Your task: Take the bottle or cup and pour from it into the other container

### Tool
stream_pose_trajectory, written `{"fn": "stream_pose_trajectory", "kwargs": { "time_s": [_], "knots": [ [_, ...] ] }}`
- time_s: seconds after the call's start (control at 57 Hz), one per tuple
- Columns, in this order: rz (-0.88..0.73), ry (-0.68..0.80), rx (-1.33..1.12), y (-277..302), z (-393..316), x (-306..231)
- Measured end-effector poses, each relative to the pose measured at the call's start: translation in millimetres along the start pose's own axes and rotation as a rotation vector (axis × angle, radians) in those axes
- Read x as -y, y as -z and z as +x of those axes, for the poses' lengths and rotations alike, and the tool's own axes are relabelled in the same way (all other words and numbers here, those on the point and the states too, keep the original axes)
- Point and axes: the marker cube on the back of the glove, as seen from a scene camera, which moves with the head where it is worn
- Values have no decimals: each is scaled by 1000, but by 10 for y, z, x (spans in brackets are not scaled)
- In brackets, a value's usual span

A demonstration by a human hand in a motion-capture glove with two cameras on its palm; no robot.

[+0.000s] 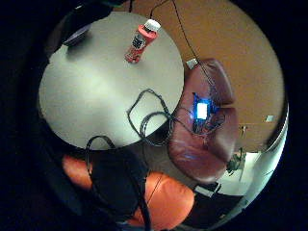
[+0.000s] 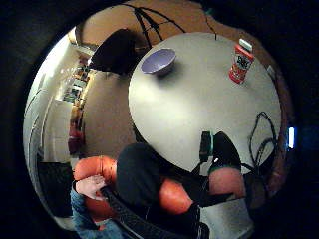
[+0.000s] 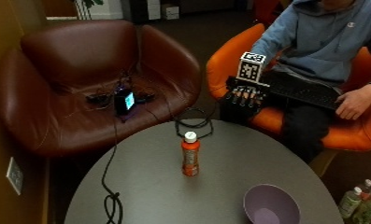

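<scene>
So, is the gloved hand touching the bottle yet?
Apart. The outside view shows the gloved right hand held beyond the table's edge, bare table between it and the upright bottle.

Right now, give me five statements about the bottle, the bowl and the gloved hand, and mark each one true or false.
1. The orange bottle stands upright on the round table. True.
2. The bottle's white cap is off and lies beside it. False: the cap sits on the bottle.
3. The gloved right hand grips the bottle. False: it hangs by the table's edge, near the orange chair, apart from the bottle and holding nothing.
4. The purple bowl sits on the table, apart from the bottle. True.
5. The bowl is full of orange liquid. False: no liquid shows in it.
</scene>
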Motion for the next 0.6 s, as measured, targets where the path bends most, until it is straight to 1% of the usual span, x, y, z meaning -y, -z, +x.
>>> {"fn": "stream_pose_trajectory", "kwargs": {
  "time_s": [0.368,0.596],
  "knots": [
    [-11,4,-16,10,-32,160],
    [-11,40,-14,150,-313,434]
  ]
}}
